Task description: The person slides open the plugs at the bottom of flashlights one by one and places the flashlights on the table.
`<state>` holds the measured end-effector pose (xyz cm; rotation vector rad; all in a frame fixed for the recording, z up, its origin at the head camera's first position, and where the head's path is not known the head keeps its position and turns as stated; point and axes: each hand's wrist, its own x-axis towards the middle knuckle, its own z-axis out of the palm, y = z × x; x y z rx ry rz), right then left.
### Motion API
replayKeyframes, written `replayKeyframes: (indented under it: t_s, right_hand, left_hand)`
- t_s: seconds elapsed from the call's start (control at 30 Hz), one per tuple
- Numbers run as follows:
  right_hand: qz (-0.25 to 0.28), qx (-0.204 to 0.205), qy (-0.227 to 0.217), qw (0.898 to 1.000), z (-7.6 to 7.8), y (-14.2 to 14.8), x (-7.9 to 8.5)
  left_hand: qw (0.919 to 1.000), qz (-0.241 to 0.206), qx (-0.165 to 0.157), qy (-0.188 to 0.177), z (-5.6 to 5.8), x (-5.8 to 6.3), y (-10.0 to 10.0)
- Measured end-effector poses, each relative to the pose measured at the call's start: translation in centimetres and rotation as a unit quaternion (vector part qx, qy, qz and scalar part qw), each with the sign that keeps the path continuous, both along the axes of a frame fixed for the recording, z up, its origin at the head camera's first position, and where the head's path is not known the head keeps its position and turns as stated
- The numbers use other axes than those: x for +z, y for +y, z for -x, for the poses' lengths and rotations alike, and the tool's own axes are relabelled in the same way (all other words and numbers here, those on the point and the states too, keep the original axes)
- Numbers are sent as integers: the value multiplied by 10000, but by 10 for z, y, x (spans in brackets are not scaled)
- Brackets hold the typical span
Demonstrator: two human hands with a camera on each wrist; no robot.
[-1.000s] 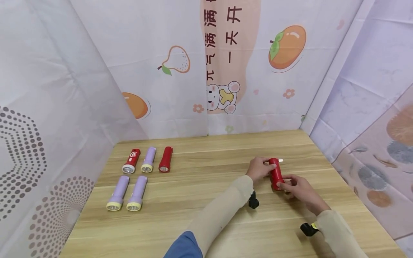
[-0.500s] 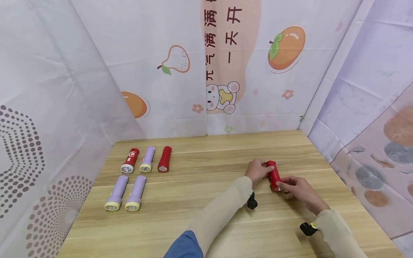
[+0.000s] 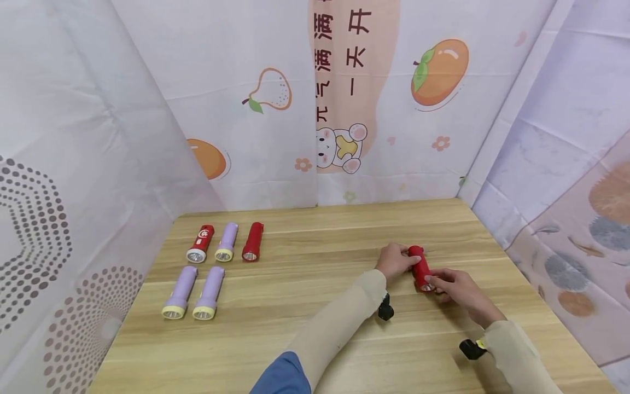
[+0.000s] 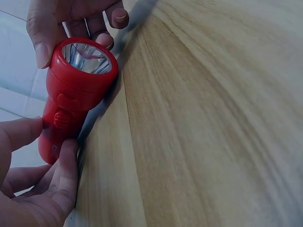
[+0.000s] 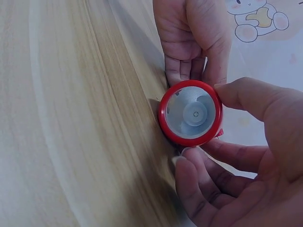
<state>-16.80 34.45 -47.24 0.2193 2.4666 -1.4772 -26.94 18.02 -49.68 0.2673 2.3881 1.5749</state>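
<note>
Worktop: open toward 9 o'clock, edge at 3. Red flashlight: 3 o'clock from left hand, 10 from right hand; both grip it.

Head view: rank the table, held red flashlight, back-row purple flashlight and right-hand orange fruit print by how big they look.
1. Table
2. Orange fruit print
3. Held red flashlight and back-row purple flashlight: too close to rank, the red one partly covered
</note>
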Motion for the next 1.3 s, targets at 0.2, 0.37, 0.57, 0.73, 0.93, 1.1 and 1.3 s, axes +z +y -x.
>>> replayKeyframes:
  t_s: [0.2, 0.37, 0.57, 0.73, 0.93, 1.1, 1.3]
  right_hand:
    - [20, 22, -6, 10000, 0, 0, 1]
    - [73, -35, 115, 9999, -1, -1, 3]
    - [31, -27, 245, 9997, 0, 2, 2]
    - [69, -108, 430, 9990, -1, 5, 4]
    - [72, -344, 786, 9963, -1, 4, 8]
    - [95, -352, 1065, 9936, 2, 1, 12]
    - [160, -395, 1293, 9907, 6, -6, 15]
  left_hand:
    - [10000, -16, 11, -10, -4, 3, -3]
    - [9998, -151, 36, -105, -6, 4, -9]
    - [9980, -603, 23, -213, -6, 4, -23]
    - [9994, -332, 12, -23, -6, 9, -36]
    - [9994, -311, 4, 135, -5, 15, -51]
    - [9994, -281, -82, 202, -5, 16, -64]
    - [9989, -190, -223, 357, -8, 19, -79]
